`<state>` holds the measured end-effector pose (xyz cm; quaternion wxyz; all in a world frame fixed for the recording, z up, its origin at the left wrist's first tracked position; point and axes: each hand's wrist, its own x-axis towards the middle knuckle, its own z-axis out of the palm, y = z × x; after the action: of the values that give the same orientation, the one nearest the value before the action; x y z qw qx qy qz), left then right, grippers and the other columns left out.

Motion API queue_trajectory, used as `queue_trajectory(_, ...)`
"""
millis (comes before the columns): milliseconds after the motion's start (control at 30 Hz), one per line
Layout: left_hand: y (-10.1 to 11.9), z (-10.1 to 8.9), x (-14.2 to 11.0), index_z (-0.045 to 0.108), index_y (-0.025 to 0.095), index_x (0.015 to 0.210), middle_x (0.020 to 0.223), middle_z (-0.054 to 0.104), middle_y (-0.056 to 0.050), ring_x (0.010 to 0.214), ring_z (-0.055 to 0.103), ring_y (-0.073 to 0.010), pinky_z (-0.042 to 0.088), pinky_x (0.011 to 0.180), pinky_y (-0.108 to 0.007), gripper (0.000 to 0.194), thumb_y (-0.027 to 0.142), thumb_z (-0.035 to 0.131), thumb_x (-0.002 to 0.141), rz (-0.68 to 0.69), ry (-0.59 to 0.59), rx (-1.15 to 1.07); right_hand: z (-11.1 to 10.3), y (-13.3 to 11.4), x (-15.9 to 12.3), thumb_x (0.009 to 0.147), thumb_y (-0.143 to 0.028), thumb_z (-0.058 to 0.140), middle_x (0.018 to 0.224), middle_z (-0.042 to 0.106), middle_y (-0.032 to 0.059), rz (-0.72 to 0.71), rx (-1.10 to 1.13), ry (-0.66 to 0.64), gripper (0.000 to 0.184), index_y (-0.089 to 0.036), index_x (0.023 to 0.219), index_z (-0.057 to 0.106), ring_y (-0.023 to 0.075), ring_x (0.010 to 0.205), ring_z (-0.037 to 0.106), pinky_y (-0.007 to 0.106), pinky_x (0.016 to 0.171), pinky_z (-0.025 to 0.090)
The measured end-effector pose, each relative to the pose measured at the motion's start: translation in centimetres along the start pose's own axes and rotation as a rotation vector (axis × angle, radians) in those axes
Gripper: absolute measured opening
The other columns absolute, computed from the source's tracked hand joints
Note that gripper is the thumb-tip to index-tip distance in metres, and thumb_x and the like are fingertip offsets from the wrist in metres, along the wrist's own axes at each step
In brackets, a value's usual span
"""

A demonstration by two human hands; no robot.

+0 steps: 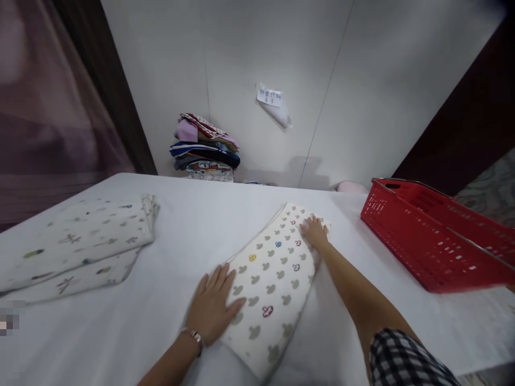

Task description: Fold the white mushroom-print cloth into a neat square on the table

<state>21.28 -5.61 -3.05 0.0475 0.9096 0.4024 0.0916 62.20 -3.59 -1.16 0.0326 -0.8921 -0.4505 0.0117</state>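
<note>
In front of me on the white-covered table lies a folded white cloth (267, 279) printed with grey mouse-head shapes and a few coloured ones. It is a long flat strip set at a slant. My left hand (212, 305), with a bracelet at the wrist, rests flat on the table and the cloth's left edge, fingers spread. Toward the cloth's far right corner, my right hand (316, 231) lies on top with its fingers stretched out. Neither hand grips the fabric. Another folded white cloth (92, 233), with small leaf and dragonfly-like prints, lies at the left.
A red perforated basket (422, 236) with metal handles stands on the right of the table (193, 214). Beyond the far edge is a stack of folded clothes (207, 147) against the wall. A plastic bag with a handwritten label (269, 97) hangs there. A pink curtain (52, 107) borders the left.
</note>
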Motion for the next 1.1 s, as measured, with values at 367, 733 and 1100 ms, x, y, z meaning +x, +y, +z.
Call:
queue_trajectory(367,1.4,-1.8,0.4,0.037,0.018,0.139,0.151,0.023,-0.007,0.14,0.016,-0.0257,0.014,0.113,-0.047,0.072,0.062,0.034,0.082,-0.077,-0.105,-0.107,-0.2,-1.7,-12.3,0.094,-0.048,0.023,0.151,0.026,0.0079,-0.359,0.047,-0.047,0.055,-0.021,0.141,0.033,0.0242,0.138,0.018,0.048,0.109,0.013)
queue_trajectory(733,0.4,-2.8,0.3,0.049,0.013,0.128,0.136,0.048,-0.013,0.126,0.043,-0.0252,0.033,0.104,-0.039,0.055,0.046,0.037,0.087,-0.311,0.115,-0.286,-1.6,-3.4,-14.0,0.092,-0.034,0.035,0.13,0.055,0.005,-0.357,0.326,0.068,0.041,-0.021,0.123,0.058,0.0187,0.124,0.045,0.031,0.103,0.034)
queue_trajectory(1100,-1.5,-0.8,0.4,0.06,0.018,0.112,0.108,0.065,-0.006,0.102,0.057,-0.0218,0.043,0.093,-0.038,0.036,0.032,0.045,0.083,-0.358,0.284,-0.386,-3.6,-6.8,-1.8,0.09,-0.02,0.032,0.118,0.064,0.0043,-0.261,0.094,0.007,0.044,-0.024,0.128,0.055,0.0198,0.099,0.062,0.028,0.083,0.046)
